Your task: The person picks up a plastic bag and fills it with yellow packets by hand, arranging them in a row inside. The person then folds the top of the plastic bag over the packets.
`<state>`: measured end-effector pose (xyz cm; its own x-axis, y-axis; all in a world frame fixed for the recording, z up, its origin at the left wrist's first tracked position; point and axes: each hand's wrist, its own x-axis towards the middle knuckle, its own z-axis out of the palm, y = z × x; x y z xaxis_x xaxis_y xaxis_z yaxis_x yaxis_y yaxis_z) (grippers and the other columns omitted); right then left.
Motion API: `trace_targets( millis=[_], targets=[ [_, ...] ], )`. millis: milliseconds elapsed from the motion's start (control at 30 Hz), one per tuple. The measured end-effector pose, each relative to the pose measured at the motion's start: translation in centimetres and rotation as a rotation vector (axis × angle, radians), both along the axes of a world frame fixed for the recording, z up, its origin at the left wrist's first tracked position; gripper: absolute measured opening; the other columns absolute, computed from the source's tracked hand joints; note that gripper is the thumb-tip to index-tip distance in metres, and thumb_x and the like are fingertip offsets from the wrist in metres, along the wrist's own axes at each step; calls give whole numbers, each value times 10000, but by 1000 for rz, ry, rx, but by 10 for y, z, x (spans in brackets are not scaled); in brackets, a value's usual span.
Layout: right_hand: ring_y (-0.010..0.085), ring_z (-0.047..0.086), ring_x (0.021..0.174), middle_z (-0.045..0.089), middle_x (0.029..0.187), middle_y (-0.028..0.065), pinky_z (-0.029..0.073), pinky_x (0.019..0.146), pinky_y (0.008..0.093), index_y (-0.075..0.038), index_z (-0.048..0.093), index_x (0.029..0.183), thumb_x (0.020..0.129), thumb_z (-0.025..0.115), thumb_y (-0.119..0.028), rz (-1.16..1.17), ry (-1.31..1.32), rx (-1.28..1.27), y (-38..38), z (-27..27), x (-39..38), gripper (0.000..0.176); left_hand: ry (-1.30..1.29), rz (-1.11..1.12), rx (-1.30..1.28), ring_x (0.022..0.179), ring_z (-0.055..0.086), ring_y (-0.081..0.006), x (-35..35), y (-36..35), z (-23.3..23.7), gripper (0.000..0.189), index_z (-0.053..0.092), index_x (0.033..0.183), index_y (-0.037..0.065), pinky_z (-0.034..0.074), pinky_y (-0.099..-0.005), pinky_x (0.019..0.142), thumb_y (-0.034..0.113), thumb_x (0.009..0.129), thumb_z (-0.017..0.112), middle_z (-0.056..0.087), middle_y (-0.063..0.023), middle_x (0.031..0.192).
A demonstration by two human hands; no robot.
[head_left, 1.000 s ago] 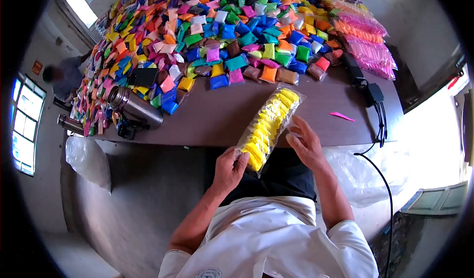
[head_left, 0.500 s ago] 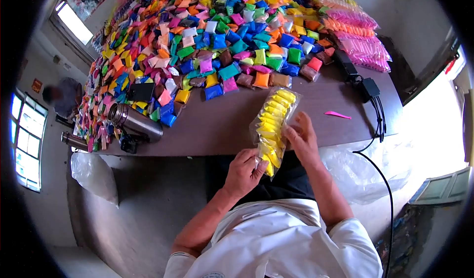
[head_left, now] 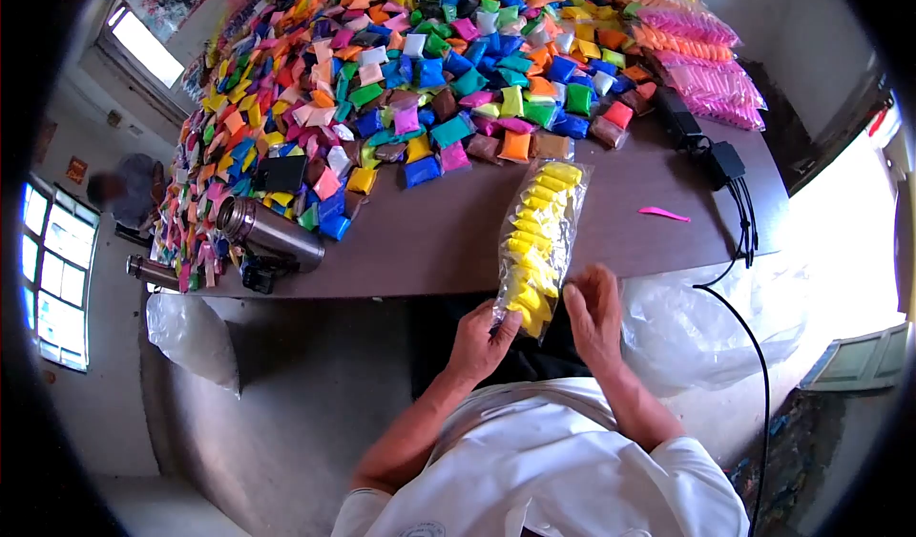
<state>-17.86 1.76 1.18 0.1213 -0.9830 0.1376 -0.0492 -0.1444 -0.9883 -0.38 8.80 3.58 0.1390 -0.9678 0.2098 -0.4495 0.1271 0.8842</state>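
Observation:
A long clear plastic bag (head_left: 540,241) is packed with several yellow packets stacked in a row. It tilts up from my lap over the table's front edge. My left hand (head_left: 485,339) is closed on its lower left corner, thumb on top. Close beside the bag's lower right edge is my right hand (head_left: 594,316), its fingers curled in towards the thumb. Whether these fingertips pinch the film is hidden from me.
A big heap of small coloured packets (head_left: 420,108) covers the brown table (head_left: 420,241). Filled pink and orange bags (head_left: 706,84) are stacked at right, near black adapters (head_left: 720,165) with cables and a pink plastic tool (head_left: 664,215). A steel flask (head_left: 272,232) lies left. Another person (head_left: 138,192) is far left.
My right hand has come down along the bag's right side, and its fingers have curled in. My left hand keeps its hold on the lower corner.

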Motion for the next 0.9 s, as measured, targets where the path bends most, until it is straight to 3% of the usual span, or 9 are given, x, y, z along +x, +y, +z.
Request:
trace_targets(
  millis=[167,233,267,367,400,533,667,733,900],
  targets=[
    [128,554,946,583,1054,96,482,799,289,1,470,1249,990,569,-269,132,-250,394,32,-20,-1,387,159,-32,170,872,685,-251,-13,9,-9,341,634,1067,-19,522,-342,768,303,958,603,689,-149,976],
    [168,588,996,593,1095,103,501,853,314,-6,498,1223,1005,517,-332,183,-587,802,27,-12,2,392,150,-142,175,890,686,-247,-21,10,-8,365,632,1087,-9,525,-351,784,323,935,637,692,-148,994],
    [198,620,996,607,1084,100,531,858,340,-10,530,1189,998,509,-322,178,-548,734,24,-19,1,366,80,-194,173,927,681,-312,-22,10,-9,382,626,1088,-7,536,-368,835,338,924,649,684,-171,1039],
    [212,653,967,629,1077,110,576,777,329,-33,535,1208,973,518,-302,206,-507,741,15,-11,-9,357,8,-294,207,957,670,-326,-22,13,-4,365,630,1079,0,532,-368,850,325,915,659,683,-168,1052],
    [197,676,849,649,1012,98,589,662,312,-43,549,1182,960,535,-284,127,-515,762,14,-8,-8,328,27,-280,144,924,668,-318,-22,13,-4,322,636,1030,6,530,-364,825,299,901,676,682,-159,992],
    [142,649,731,645,932,66,541,572,257,-34,539,1155,961,565,-239,103,-457,726,5,2,-28,283,-123,-291,181,885,674,-278,-13,11,-3,277,635,987,-3,530,-365,800,240,871,703,672,-151,946],
    [159,655,831,628,1047,83,563,616,268,-50,507,1223,946,585,-255,99,-456,679,-3,7,-45,353,-52,-227,107,835,666,-264,-9,5,-8,170,624,906,-16,529,-340,747,144,884,676,656,-139,889],
    [172,646,913,615,1098,81,575,720,305,-53,496,1248,927,599,-313,111,-526,677,-5,6,-46,426,-31,-205,82,795,652,-271,-14,-1,-1,144,613,897,-24,517,-339,717,116,907,644,640,-142,855],
    [155,632,948,622,1095,59,541,787,298,-58,498,1246,897,605,-398,154,-747,676,8,9,-43,499,-18,-261,22,787,643,-289,-35,-9,-7,141,609,902,-24,512,-355,725,114,929,613,628,-148,838]
  ],
)
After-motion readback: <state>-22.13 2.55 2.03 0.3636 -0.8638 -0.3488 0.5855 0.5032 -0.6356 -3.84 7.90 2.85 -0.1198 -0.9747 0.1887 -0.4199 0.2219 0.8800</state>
